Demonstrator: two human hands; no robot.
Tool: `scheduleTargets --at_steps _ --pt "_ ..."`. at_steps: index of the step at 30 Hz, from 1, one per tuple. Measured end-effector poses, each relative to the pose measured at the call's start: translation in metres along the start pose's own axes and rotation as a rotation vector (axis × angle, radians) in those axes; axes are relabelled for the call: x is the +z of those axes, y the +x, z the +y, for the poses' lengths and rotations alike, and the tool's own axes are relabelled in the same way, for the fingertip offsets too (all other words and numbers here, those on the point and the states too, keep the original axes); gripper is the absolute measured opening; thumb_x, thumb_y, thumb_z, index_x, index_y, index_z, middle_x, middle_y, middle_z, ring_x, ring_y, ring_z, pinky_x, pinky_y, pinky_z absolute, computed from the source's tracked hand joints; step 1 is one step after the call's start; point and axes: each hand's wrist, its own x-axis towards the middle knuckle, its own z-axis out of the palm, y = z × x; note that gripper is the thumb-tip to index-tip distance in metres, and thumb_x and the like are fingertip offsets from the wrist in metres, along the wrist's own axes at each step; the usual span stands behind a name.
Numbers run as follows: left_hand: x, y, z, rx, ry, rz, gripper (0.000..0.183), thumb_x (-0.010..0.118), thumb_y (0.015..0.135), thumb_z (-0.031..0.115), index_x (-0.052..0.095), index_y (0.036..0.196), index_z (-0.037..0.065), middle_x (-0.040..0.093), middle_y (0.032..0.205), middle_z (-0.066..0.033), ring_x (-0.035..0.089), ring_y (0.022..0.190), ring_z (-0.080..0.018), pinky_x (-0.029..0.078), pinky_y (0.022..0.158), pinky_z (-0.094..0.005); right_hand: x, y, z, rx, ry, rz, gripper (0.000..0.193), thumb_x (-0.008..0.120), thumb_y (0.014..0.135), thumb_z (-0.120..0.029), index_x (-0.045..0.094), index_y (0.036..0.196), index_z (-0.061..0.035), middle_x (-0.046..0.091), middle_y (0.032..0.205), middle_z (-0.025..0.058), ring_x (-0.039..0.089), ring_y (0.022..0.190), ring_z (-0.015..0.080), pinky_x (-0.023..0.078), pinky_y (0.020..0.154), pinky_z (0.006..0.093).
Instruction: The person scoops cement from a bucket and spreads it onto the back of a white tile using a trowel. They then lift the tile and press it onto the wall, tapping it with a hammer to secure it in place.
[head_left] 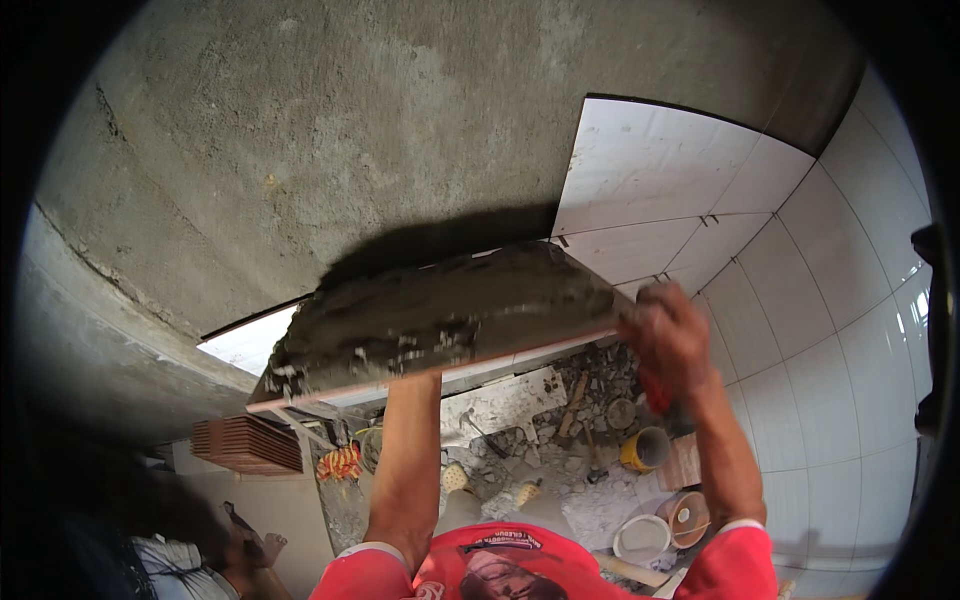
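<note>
I hold a large tile (440,320) up flat against my view, its upper face thickly spread with dark grey mortar and its pale edge toward me. My left forearm (410,450) rises under the tile's middle; the hand itself is hidden beneath the tile and bears it from below. My right hand (670,340) grips the tile's right edge. Something red (655,395) shows under that hand; I cannot tell what it is. Behind the tile stands a bare grey concrete wall (300,150).
White glossy wall tiles (820,330) cover the wall on the right. Below lie rubble (590,400), a yellow bucket (645,450), a white bucket (640,540) and a stack of reddish tiles (245,445). Another person (190,565) is at the lower left.
</note>
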Motion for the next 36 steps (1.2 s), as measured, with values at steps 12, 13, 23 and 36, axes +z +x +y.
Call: scheduleTargets --at_steps 12,13,23,36 --pt "-0.223 -0.026 -0.017 0.07 -0.052 -0.804 0.098 0.036 0.094 0.077 0.007 0.163 0.014 0.01 0.168 -0.0189 0.013 0.154 -0.0412 0.01 0.125 -0.0599 -0.006 -0.151 -0.042 -0.032 0.152 0.009 0.027 0.082 0.068 0.006 0.069 0.087 -0.0091 0.057 0.084 0.0058 0.059 0.067 0.0221 0.047 0.051 0.0325" --pt "-0.245 -0.029 -0.018 0.099 -0.054 -0.822 0.096 0.036 0.094 0.076 0.007 0.163 0.015 0.011 0.168 -0.0188 0.013 0.154 -0.0412 0.011 0.125 -0.0601 0.001 -0.169 -0.04 -0.012 0.205 -0.053 0.028 0.083 0.068 0.005 0.069 0.087 -0.0104 0.057 0.084 0.0053 0.059 0.067 0.0218 0.047 0.051 0.0326" --pt "-0.477 -0.059 0.012 0.439 -0.015 -0.855 0.082 0.035 0.1 0.068 0.013 0.163 0.021 0.014 0.167 -0.0175 0.013 0.154 -0.0413 0.015 0.124 -0.0622 0.092 -0.304 -0.042 0.166 0.682 -0.786 0.035 0.086 0.068 -0.007 0.066 0.095 -0.0137 0.061 0.091 0.0073 0.061 0.075 0.0269 0.045 0.059 0.038" --pt "-0.656 -0.044 0.113 0.659 0.072 -0.812 0.065 0.034 0.107 0.058 0.021 0.163 0.028 0.018 0.166 -0.0157 0.013 0.153 -0.0414 0.02 0.123 -0.0648 0.546 -0.457 0.019 1.216 0.903 -1.192 0.038 0.059 0.103 -0.024 0.052 0.131 -0.0006 0.066 0.103 0.0103 0.065 0.084 0.0154 0.052 0.066 0.0313"
